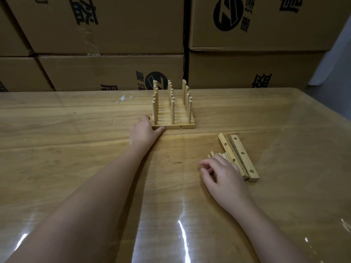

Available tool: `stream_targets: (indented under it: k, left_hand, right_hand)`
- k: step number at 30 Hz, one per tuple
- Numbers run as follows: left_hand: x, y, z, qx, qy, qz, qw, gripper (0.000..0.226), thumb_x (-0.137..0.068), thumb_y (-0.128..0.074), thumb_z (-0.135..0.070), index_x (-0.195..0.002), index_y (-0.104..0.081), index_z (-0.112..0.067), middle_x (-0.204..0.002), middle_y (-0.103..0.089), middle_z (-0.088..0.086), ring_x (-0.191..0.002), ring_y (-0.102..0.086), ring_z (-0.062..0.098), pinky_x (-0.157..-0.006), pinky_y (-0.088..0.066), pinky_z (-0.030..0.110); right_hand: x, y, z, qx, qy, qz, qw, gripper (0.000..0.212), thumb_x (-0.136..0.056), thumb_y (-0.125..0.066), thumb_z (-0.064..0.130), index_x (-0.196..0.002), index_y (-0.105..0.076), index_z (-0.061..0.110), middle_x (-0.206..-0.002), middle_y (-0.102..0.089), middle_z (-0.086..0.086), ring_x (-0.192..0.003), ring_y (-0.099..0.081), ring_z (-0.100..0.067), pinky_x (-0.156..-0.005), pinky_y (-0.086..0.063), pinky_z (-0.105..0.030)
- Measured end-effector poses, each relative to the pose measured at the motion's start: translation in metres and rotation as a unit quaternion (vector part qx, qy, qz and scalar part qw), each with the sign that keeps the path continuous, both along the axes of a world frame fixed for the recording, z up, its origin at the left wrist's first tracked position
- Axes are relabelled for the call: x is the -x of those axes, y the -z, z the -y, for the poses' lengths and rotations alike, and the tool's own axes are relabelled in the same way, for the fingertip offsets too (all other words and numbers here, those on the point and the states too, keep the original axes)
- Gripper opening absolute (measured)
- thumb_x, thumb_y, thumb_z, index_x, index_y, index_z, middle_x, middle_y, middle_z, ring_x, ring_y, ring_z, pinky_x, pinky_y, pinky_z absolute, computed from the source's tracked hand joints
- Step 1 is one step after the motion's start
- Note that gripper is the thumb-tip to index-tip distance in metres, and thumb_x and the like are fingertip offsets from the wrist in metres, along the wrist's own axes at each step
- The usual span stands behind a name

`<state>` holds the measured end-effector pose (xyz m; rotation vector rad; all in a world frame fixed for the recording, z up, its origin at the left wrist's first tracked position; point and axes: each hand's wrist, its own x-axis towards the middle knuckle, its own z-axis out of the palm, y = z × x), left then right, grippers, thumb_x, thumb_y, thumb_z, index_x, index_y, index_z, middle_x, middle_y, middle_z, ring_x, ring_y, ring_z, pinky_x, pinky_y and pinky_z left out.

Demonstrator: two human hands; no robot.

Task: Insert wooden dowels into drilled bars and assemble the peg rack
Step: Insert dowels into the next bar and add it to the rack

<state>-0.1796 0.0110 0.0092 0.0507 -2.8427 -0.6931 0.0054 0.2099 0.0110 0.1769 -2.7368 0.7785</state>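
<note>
While the left hand (145, 130), fingers flat, braces the pale wooden peg rack (176, 127) at its near-left corner | right hand (222, 173) curls over loose round wooden dowels (218, 155) beside two drilled wooden bars (241, 154), grip unclear | risk: a fumbled pick could roll dowels away, a shove could skid the rack

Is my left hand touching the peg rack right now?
Touching. The head view shows the left hand at the front left corner of the rack, with the thumb lying against its front edge and no gap visible.
</note>
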Motion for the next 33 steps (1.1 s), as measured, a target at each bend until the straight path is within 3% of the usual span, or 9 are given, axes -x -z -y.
stream_targets:
  k: [3, 7, 11, 17, 20, 23, 26, 29, 33]
  left_hand:
    - [-0.008, -0.003, -0.001, 0.007, -0.007, -0.014, 1.000, 0.064, -0.086, -0.061, -0.052, -0.131, -0.041, -0.010, -0.108, -0.066, 0.008, -0.100, -0.062, 0.027, -0.089, -0.050, 0.045]
    - [-0.025, -0.009, 0.003, -0.109, 0.006, 0.025, 0.994, 0.060, -0.091, -0.061, -0.033, -0.140, -0.035, -0.011, -0.097, -0.065, 0.001, -0.093, -0.062, 0.019, -0.087, -0.053, 0.039]
    - [-0.057, -0.014, 0.008, -0.138, 0.038, 0.017, 0.990, 0.051, -0.092, -0.059, -0.019, -0.139, -0.041, -0.011, -0.126, -0.053, 0.006, -0.113, -0.054, 0.020, -0.099, -0.047, 0.041]
    - [-0.112, -0.014, -0.003, -0.198, 0.092, -0.013, 0.976, 0.041, -0.093, -0.057, -0.015, -0.132, -0.047, -0.013, -0.125, -0.046, 0.003, -0.103, -0.055, 0.012, -0.095, -0.049, 0.031]
    - [-0.133, -0.009, -0.009, -0.227, 0.111, -0.006, 0.968, 0.035, -0.092, -0.057, -0.017, -0.126, -0.051, -0.017, -0.116, -0.050, -0.002, -0.085, -0.055, 0.003, -0.075, -0.047, 0.014]
    - [-0.150, -0.004, -0.009, -0.282, 0.134, 0.051, 0.949, 0.030, -0.092, -0.057, -0.019, -0.121, -0.053, -0.019, -0.096, -0.059, -0.008, -0.073, -0.061, 0.004, -0.063, -0.048, 0.014]
    - [-0.162, 0.000, -0.005, -0.293, 0.158, 0.055, 0.941, 0.023, -0.092, -0.058, -0.015, -0.115, -0.056, -0.017, -0.086, -0.060, -0.006, -0.074, -0.059, 0.008, -0.071, -0.048, 0.019]
    - [-0.167, -0.003, -0.004, -0.327, 0.155, 0.048, 0.931, 0.019, -0.092, -0.056, -0.010, -0.110, -0.056, -0.017, -0.092, -0.064, 0.012, -0.074, -0.057, 0.016, -0.077, -0.047, 0.031]
    - [-0.166, -0.006, -0.004, -0.332, 0.156, 0.049, 0.929, 0.020, -0.092, -0.055, -0.008, -0.112, -0.057, -0.012, -0.096, -0.066, 0.018, -0.080, -0.058, 0.016, -0.078, -0.045, 0.023]
  right_hand:
    - [-0.001, -0.001, 0.000, -0.001, 0.000, 0.000, 1.000, 0.020, -0.092, -0.051, 0.026, -0.108, -0.062, 0.026, -0.095, -0.051, 0.018, -0.087, -0.050, 0.001, -0.098, -0.028, -0.025]
    - [-0.002, -0.003, 0.000, 0.008, -0.001, 0.001, 1.000, 0.021, -0.093, -0.050, 0.025, -0.111, -0.062, 0.025, -0.098, -0.051, 0.017, -0.094, -0.051, -0.002, -0.103, -0.031, -0.031]
    - [-0.002, -0.003, 0.001, 0.030, 0.010, -0.032, 0.999, 0.019, -0.091, -0.055, 0.016, -0.106, -0.066, 0.017, -0.101, -0.056, 0.008, -0.098, -0.055, -0.011, -0.095, -0.039, -0.039]
    - [-0.003, -0.002, -0.004, -0.005, 0.181, -0.131, 0.975, 0.022, -0.079, -0.063, 0.006, -0.096, -0.069, 0.018, -0.101, -0.057, -0.004, -0.099, -0.052, -0.027, -0.086, -0.032, -0.042]
    - [-0.002, -0.002, -0.014, 0.001, 0.245, -0.087, 0.966, 0.027, -0.081, -0.059, 0.010, -0.107, -0.064, 0.017, -0.112, -0.052, -0.009, -0.107, -0.044, -0.032, -0.090, -0.032, -0.046]
    - [-0.002, 0.003, -0.015, -0.050, 0.242, -0.027, 0.969, 0.032, -0.084, -0.056, 0.018, -0.116, -0.059, 0.017, -0.121, -0.047, -0.010, -0.112, -0.041, -0.033, -0.093, -0.031, -0.046]
    - [-0.001, 0.002, -0.017, -0.047, 0.261, 0.007, 0.964, 0.037, -0.090, -0.050, 0.028, -0.125, -0.052, 0.016, -0.131, -0.044, -0.012, -0.120, -0.039, -0.034, -0.098, -0.027, -0.047]
    - [-0.001, 0.000, -0.023, -0.013, 0.294, 0.037, 0.955, 0.041, -0.095, -0.039, 0.030, -0.134, -0.043, 0.016, -0.139, -0.042, -0.013, -0.126, -0.036, -0.034, -0.103, -0.024, -0.048]
    - [0.000, 0.001, -0.028, -0.020, 0.300, 0.062, 0.952, 0.041, -0.097, -0.035, 0.027, -0.137, -0.039, 0.017, -0.139, -0.044, -0.011, -0.127, -0.036, -0.031, -0.102, -0.024, -0.047]
